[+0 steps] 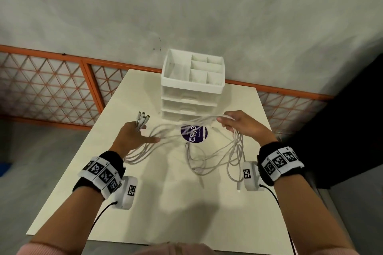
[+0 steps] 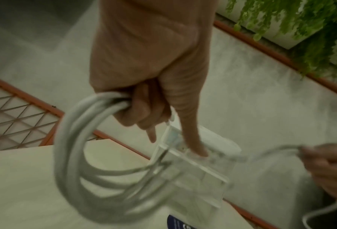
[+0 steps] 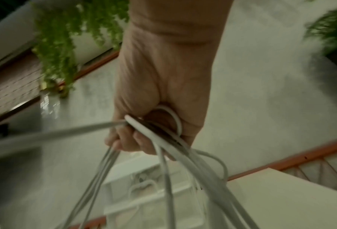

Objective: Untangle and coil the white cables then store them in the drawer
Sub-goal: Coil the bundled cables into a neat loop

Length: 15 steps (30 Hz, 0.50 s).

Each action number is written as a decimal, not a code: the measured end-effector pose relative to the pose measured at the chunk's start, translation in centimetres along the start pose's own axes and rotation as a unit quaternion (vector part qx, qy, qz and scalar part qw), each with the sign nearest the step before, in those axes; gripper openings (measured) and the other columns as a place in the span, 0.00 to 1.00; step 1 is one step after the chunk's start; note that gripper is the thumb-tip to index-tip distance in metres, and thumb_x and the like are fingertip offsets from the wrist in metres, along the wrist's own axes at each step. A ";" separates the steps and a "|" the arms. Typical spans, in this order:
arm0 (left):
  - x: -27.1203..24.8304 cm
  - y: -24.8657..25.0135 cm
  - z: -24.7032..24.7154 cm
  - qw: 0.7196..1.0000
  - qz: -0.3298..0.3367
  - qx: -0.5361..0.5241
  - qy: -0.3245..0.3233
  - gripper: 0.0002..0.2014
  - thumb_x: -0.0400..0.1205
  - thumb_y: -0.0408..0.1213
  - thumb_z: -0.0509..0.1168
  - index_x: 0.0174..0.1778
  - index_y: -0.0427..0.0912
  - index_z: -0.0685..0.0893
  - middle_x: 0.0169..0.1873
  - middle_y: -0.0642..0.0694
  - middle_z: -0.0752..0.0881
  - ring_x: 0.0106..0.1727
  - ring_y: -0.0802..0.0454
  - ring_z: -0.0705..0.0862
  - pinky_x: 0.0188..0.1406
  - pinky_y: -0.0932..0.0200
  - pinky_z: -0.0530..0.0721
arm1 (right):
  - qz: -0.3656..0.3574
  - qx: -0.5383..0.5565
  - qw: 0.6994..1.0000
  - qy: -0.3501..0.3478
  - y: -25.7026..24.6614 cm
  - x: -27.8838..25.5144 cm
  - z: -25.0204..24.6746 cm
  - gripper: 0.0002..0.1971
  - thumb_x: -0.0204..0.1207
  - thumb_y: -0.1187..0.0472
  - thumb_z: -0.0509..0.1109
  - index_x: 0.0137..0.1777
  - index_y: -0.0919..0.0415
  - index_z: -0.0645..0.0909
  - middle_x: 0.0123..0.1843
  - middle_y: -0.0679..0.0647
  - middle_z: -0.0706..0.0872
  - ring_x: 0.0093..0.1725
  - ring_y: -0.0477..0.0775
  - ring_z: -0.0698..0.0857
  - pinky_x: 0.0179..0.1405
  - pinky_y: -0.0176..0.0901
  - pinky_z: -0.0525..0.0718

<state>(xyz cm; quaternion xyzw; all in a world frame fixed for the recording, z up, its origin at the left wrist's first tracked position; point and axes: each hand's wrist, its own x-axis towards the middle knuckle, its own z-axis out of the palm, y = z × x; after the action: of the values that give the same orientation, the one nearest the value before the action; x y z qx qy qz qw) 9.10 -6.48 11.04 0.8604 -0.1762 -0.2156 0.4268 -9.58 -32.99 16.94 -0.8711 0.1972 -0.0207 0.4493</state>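
Several white cables (image 1: 194, 157) hang and trail in loops over the cream table (image 1: 165, 203). My left hand (image 1: 132, 132) grips a bunch of them with the plug ends (image 1: 143, 119) sticking up past its fingers; its forefinger points out straight. The cable loops (image 2: 81, 155) curve down from that fist. My right hand (image 1: 236, 123) holds the other part of the bundle, with the strands (image 3: 163, 148) running through its curled fingers and down. The strands stretch between both hands above the table. The white drawer unit (image 1: 192, 89) stands behind, drawers shut.
A round purple sticker (image 1: 193, 133) lies on the table under the cables. The drawer unit's top tray (image 1: 176, 68) has open compartments. An orange mesh fence (image 1: 51, 85) runs behind the table. Green plants (image 2: 300, 23) hang beyond it.
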 end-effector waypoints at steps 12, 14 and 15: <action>-5.8 8.0 3.3 0.925 0.225 -0.117 -0.283 0.07 0.88 0.34 0.54 0.56 0.51 0.74 0.16 0.65 0.79 0.15 0.65 0.66 0.17 0.69 0.60 | -0.071 0.007 0.993 -0.095 -5.1 0.5 4.6 0.16 0.80 0.52 0.67 0.33 0.58 0.82 0.20 0.42 0.78 0.24 0.40 0.75 0.29 0.32 0.70; -5.3 7.8 3.5 0.928 0.234 -0.120 -0.265 0.10 0.89 0.38 0.52 0.46 0.55 0.75 0.15 0.61 0.77 0.16 0.64 0.63 0.18 0.66 0.61 | -0.080 0.020 0.993 -0.084 -5.7 0.4 4.2 0.19 0.80 0.48 0.65 0.35 0.63 0.81 0.22 0.44 0.78 0.27 0.46 0.76 0.30 0.34 0.71; -4.9 7.9 3.5 0.931 0.235 -0.125 -0.250 0.13 0.88 0.40 0.52 0.41 0.59 0.76 0.15 0.58 0.73 0.16 0.64 0.63 0.18 0.65 0.61 | -0.082 0.033 0.993 -0.076 -5.6 0.3 4.0 0.21 0.79 0.46 0.64 0.37 0.64 0.80 0.25 0.47 0.79 0.29 0.50 0.77 0.33 0.36 0.72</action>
<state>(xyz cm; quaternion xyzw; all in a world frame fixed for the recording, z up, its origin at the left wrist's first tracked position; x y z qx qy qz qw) 2.19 -10.87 16.63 0.6523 -0.4463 -0.3376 0.5112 -6.66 -27.09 18.98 -0.8678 0.0894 0.0026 0.4888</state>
